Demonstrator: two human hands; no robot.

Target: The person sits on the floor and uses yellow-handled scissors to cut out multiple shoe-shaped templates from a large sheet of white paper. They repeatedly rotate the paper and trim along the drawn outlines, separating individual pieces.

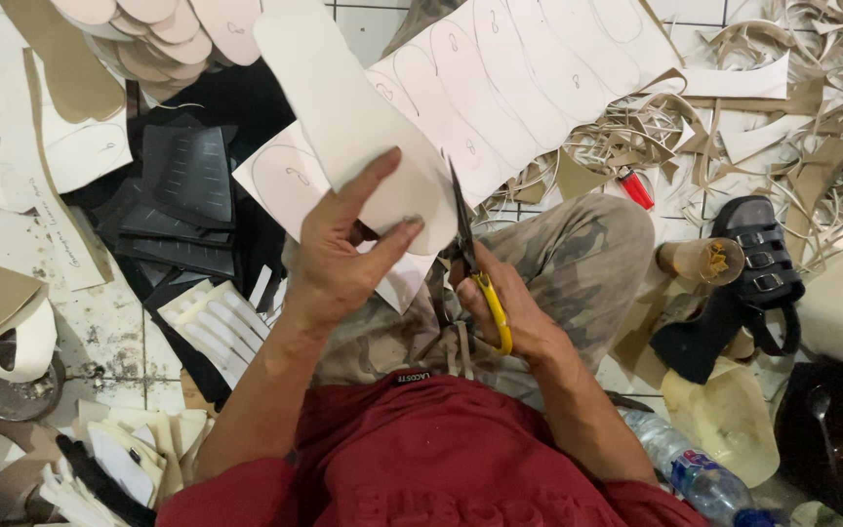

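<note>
Pointing away: scissors (470, 256), blades toward sheet (363, 117).

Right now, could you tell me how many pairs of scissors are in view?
1: the yellow-handled scissors in the right hand, blades at the white sheet held by the left hand. Others may lie hidden under scraps.

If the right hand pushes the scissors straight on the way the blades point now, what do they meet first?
Most likely the cream sheet held by the left hand: the scissors in the right hand point up into its edge, apparently already touching it.
</note>
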